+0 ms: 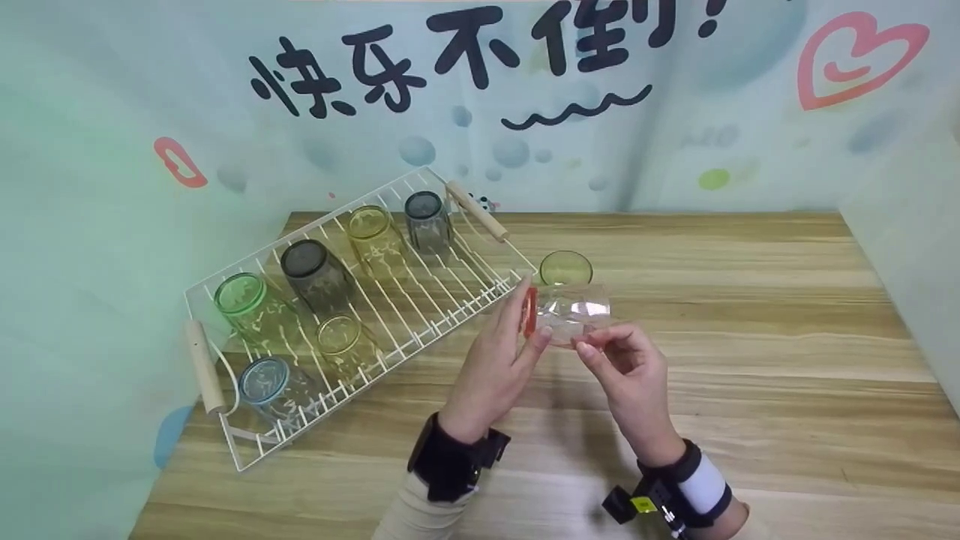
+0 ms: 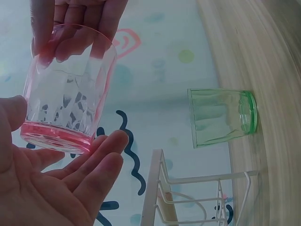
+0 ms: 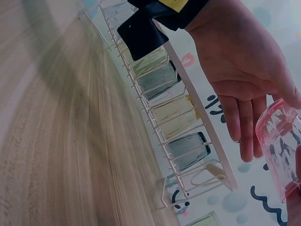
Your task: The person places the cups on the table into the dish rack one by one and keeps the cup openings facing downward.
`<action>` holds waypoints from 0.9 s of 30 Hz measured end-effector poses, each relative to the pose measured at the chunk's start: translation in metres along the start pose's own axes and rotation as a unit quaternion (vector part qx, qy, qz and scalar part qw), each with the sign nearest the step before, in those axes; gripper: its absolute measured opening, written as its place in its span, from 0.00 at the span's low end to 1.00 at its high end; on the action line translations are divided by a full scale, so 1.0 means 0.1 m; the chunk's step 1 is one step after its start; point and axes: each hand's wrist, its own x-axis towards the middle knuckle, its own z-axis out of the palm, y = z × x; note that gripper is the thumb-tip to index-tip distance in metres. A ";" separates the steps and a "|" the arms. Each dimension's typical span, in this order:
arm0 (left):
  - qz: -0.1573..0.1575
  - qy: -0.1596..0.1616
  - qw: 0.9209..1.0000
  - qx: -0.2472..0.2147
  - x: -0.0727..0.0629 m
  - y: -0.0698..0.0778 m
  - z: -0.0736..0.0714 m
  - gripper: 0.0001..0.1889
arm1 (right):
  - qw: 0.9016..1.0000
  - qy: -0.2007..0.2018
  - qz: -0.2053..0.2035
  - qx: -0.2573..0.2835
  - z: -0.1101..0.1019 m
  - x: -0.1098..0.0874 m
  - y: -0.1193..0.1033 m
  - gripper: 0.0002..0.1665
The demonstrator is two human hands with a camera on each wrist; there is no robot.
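A clear tumbler with a pinkish-red base point(image 1: 574, 311) is held sideways between both hands above the table. My right hand point(image 1: 634, 382) pinches its rim, thumb on one side and fingertips on the other. Against the base lie the straight fingers of my left hand point(image 1: 491, 367), while its thumb touches the side of the glass. From the left wrist view, those fingers stretch out beneath the pink tumbler point(image 2: 70, 99). Just behind it, a green tumbler point(image 2: 218, 117) stands upright on the table, partly covered in the head view.
To the left, a white wire rack point(image 1: 409, 349) with wooden handles holds several upside-down tumblers, among them a green glass point(image 1: 251, 304), a dark grey glass point(image 1: 319, 277) and a blue glass point(image 1: 274, 390). Printed cloth point(image 1: 375, 142) hangs behind and beside the wooden table point(image 1: 787, 375).
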 end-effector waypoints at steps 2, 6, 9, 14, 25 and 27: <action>0.002 0.004 1.000 -0.002 0.01 0.00 0.00 0.36 | 1.000 -0.001 0.010 0.003 0.00 0.00 0.00 0.07; 0.007 0.012 1.000 -0.015 0.01 0.02 -0.01 0.35 | 1.000 -0.006 0.023 0.013 0.00 -0.01 0.00 0.07; 0.009 0.019 0.999 -0.028 0.01 0.03 -0.02 0.35 | 1.000 -0.008 0.025 0.011 0.00 0.00 0.00 0.08; 0.010 0.032 0.998 -0.048 0.01 0.03 -0.03 0.35 | 0.999 -0.004 0.033 -0.013 0.00 0.02 0.00 0.10; 0.026 0.072 0.995 -0.063 0.03 0.06 -0.09 0.36 | 0.998 -0.021 0.051 -0.027 0.01 0.04 0.06 0.15; 0.022 0.076 0.995 -0.066 0.03 0.06 -0.10 0.36 | 0.997 -0.026 0.057 -0.034 0.01 0.04 0.06 0.13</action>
